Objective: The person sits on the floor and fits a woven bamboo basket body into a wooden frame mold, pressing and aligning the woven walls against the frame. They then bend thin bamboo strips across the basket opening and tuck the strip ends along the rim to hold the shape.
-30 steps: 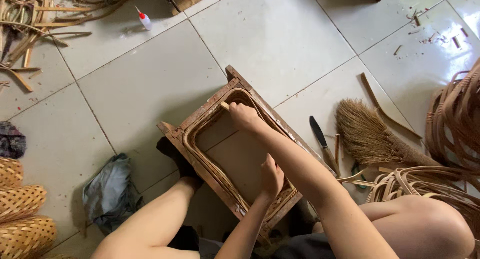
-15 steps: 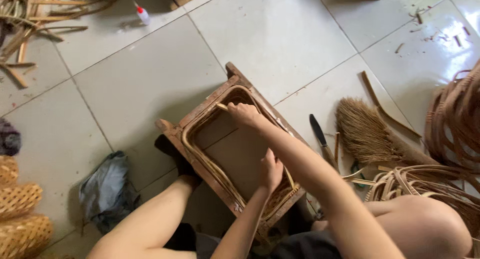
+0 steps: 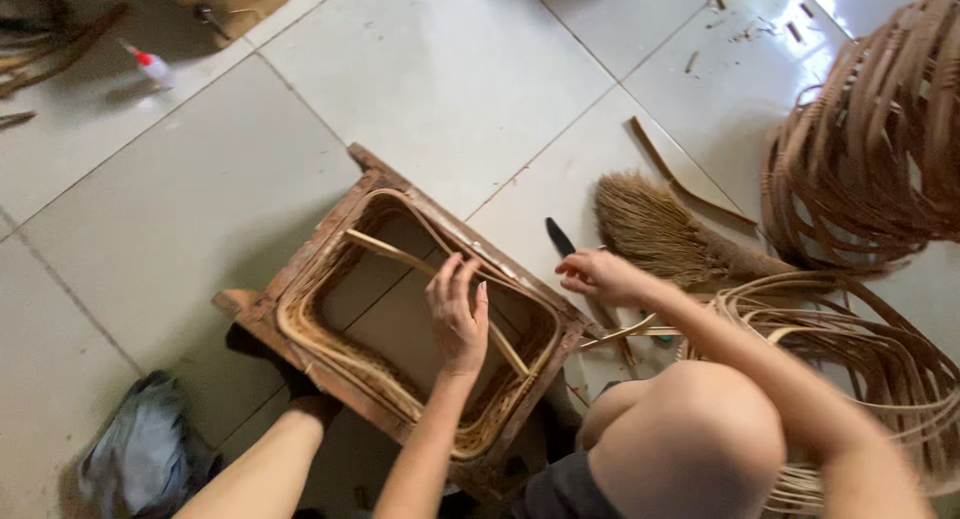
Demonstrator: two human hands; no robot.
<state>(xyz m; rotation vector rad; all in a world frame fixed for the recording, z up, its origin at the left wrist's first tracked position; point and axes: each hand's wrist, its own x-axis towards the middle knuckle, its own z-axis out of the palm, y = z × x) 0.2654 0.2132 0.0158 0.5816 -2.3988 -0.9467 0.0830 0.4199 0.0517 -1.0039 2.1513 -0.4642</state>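
Observation:
A rectangular wooden frame [image 3: 300, 269] lies on the tiled floor, with flat rattan strips [image 3: 330, 354] coiled around its inside wall. One thin rattan strip [image 3: 385, 247] runs slantwise across the opening. My left hand [image 3: 457, 319] rests on this strip over the middle of the frame, fingers stretched along it and gripping it. My right hand [image 3: 600, 276] hovers just outside the frame's right edge, fingers loosely curled with nothing visible in them, beside a dark knife [image 3: 558, 239]. A foot in a dark sandal [image 3: 300, 394] presses on the frame's near rail.
A straw hand broom [image 3: 660, 229] lies right of the frame. Large rattan coils [image 3: 880, 139] and a looped bundle [image 3: 860, 349] fill the right side. A small glue bottle [image 3: 150, 67] lies at the far left, and a grey bag [image 3: 140, 454] at the near left. My knee [image 3: 690, 439] is in front.
My right hand has left the frame's far inner corner and moved right, outside the frame. My left hand has shifted up onto the slanting strip. The camera has moved closer.

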